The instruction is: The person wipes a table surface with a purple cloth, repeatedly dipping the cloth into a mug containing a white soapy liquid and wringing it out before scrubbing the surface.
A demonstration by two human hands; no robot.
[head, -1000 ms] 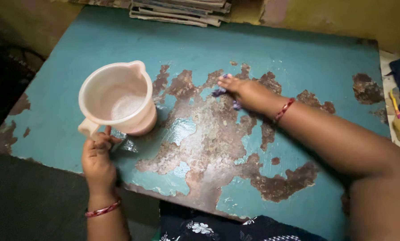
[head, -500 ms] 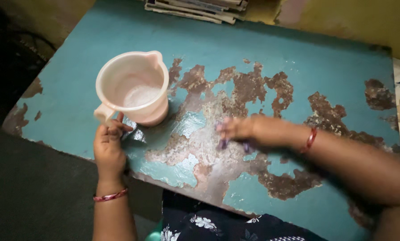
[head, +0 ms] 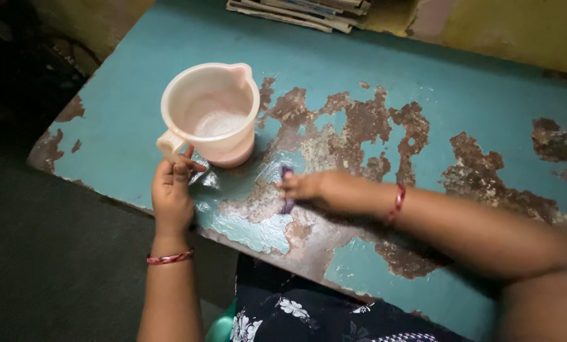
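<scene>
2 hands work: left hand [head: 171, 193] pinches jug [head: 210, 114] handle, right hand [head: 318, 189] clamps purple cloth [head: 287, 196] on table [head: 473, 95].

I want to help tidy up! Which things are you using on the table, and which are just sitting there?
In use:
left hand at the pink jug handle
right hand pressing a purple cloth on the wet, peeling blue table

Just lying about:
stack of books at the far edge

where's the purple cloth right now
In the head view the purple cloth lies under the right hand on the worn middle of the teal table, just right of the pink jug.
</scene>
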